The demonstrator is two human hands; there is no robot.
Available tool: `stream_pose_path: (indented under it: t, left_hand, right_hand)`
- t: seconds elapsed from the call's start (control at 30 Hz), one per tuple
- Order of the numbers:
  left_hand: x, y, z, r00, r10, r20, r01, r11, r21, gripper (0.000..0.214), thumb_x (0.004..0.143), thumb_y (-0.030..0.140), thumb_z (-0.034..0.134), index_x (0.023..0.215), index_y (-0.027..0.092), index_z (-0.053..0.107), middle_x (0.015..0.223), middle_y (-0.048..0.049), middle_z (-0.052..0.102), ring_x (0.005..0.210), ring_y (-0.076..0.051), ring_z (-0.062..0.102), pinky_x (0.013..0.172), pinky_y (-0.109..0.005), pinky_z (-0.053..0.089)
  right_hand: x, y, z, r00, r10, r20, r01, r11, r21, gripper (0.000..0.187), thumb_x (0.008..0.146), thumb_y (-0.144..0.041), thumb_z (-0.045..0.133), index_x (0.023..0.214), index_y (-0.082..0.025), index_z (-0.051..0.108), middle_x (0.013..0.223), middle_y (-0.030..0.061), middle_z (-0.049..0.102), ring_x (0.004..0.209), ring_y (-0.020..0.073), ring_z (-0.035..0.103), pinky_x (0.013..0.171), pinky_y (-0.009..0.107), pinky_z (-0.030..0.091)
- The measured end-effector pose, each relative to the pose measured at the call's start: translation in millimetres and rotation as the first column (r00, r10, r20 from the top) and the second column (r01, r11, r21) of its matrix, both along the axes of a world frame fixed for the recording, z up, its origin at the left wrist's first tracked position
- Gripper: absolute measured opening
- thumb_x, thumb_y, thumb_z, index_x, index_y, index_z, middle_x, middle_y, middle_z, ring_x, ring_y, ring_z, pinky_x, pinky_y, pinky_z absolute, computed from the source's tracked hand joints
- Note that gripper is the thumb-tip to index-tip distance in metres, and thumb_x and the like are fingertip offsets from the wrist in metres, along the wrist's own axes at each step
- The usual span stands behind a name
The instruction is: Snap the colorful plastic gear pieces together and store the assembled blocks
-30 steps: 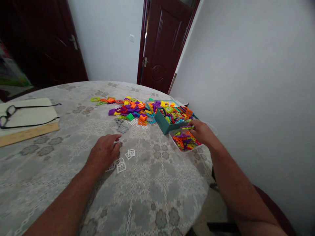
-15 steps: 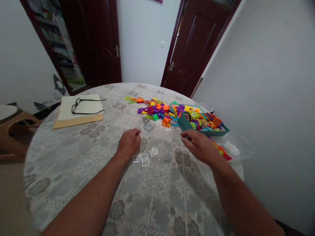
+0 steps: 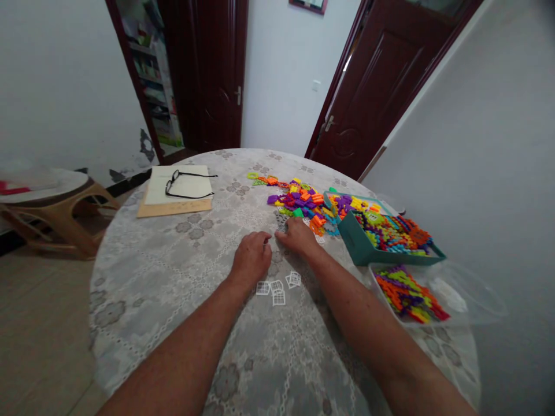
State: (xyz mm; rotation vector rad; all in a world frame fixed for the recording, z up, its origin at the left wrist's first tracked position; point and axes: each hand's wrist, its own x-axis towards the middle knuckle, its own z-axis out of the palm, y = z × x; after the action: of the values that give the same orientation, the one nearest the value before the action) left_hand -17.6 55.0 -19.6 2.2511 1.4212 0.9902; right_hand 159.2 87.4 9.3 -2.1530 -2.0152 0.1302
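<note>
My left hand (image 3: 251, 255) rests low over the patterned tablecloth, its fingers curled together; whatever may be in them is too small to make out. Just to its right, my right hand (image 3: 299, 236) reaches in with thumb and fingertips drawn together, pointing at the left fingertips across a small gap. Its grip is not clear enough to name anything in it. Grey lattice pieces (image 3: 281, 221) lie right behind the right hand, partly covered by it. Several white window-frame pieces (image 3: 278, 296) lie flat on the cloth, nearer to me, between my forearms.
Colourful plastic building pieces (image 3: 299, 199) are heaped beyond my hands. To the right stand a teal box (image 3: 359, 245) full of pieces and a clear plastic container (image 3: 392, 312) with more. Black glasses (image 3: 191, 197) lie on paper at the left. A stool (image 3: 65, 214) stands beside the table.
My right hand has moved left from beside the teal box to close by my left hand. The camera view has turned left, bringing more of the stool and clear container into sight.
</note>
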Motion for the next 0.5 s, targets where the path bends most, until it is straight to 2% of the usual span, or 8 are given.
stream_pose_path:
  t: [0.17,0.3,0.43,0.5]
  left_hand:
    - [0.1,-1.0,5.5,0.988,0.063,0.144,-0.052,0.995,-0.079,0.037,0.093,0.015,0.055,0.129,0.012,0.065,0.117,-0.0143,0.073,0.106,-0.025,0.069,0.101,-0.039,0.053]
    - [1.4,-4.3,15.3,0.967,0.06,0.248,-0.014,0.983,-0.184,0.033,0.096,0.025,0.057,0.126,0.016,0.069,0.111,-0.0108,0.076,0.101,-0.023,0.071,0.095,-0.036,0.054]
    - [1.5,-5.9,23.3,0.935,0.014,0.355,0.107,0.941,-0.32,0.028,0.093,0.035,0.064,0.115,0.021,0.075,0.099,-0.0062,0.079,0.089,-0.021,0.073,0.081,-0.031,0.054]
    - [-0.5,-3.9,24.6,0.928,0.063,0.367,0.074,0.934,-0.348,0.023,0.091,0.032,0.062,0.106,0.02,0.076,0.091,-0.0053,0.078,0.081,-0.02,0.071,0.073,-0.03,0.054]
  right_hand:
    - [12.4,-17.5,-8.9,0.968,0.196,-0.157,-0.18,0.977,0.114,0.043,0.09,-0.045,0.069,0.123,-0.017,0.067,0.121,0.0123,0.068,0.112,0.0252,0.064,0.099,0.035,0.05]
    - [16.9,-35.9,-12.2,0.924,0.287,-0.251,-0.221,0.94,0.26,0.041,0.088,-0.038,0.072,0.122,-0.017,0.066,0.117,0.0109,0.066,0.11,0.0242,0.063,0.1,0.037,0.05]
    - [8.2,-45.8,-0.5,0.832,0.492,-0.255,-0.39,0.847,0.362,0.041,0.088,-0.027,0.07,0.127,-0.019,0.063,0.12,0.011,0.064,0.116,0.0249,0.059,0.102,0.039,0.049]
    - [5.5,-42.3,6.6,0.763,0.58,-0.286,-0.477,0.804,0.355,0.046,0.089,-0.027,0.07,0.133,-0.019,0.061,0.124,0.0108,0.063,0.115,0.0239,0.059,0.101,0.038,0.051]
